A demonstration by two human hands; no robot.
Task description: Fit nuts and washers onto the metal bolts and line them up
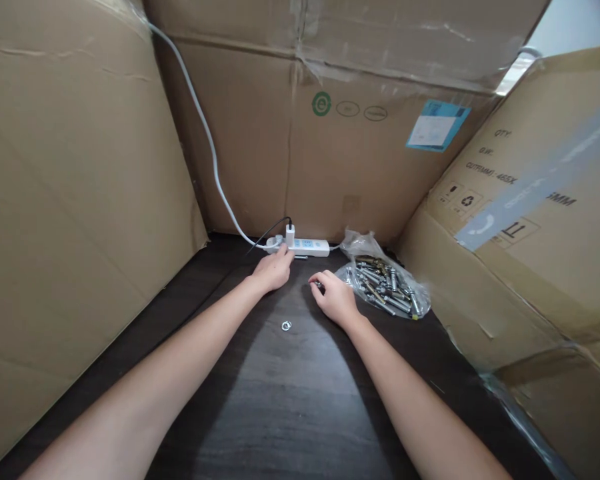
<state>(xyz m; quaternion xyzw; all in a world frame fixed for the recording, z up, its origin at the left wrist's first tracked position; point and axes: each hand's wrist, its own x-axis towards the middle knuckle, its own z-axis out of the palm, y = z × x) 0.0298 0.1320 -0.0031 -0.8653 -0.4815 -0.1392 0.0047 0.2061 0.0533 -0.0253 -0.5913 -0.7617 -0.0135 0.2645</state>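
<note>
My left hand (pixel 274 269) reaches to the front of the white power strip (pixel 321 249), its fingers stretched out. Just right of its fingertips, a thin metal bolt (pixel 301 257) lies along the strip's front edge; whether they touch is unclear. My right hand (pixel 336 297) is closed in a pinch to the right, just above the dark table. Something small and metallic shows between its fingers, mostly hidden. Nearer to me, metal washers (pixel 287 326) lie on the table. Beside my right hand is a clear plastic bag (pixel 420 293) of bolts (pixel 387 283).
Cardboard boxes wall in the dark table (pixel 280 413) on the left (pixel 80 200), back (pixel 250 147) and right (pixel 530 267). A white charger (pixel 290 235) with a black cable stands in the strip. A white cord (pixel 207 133) runs up the back left corner.
</note>
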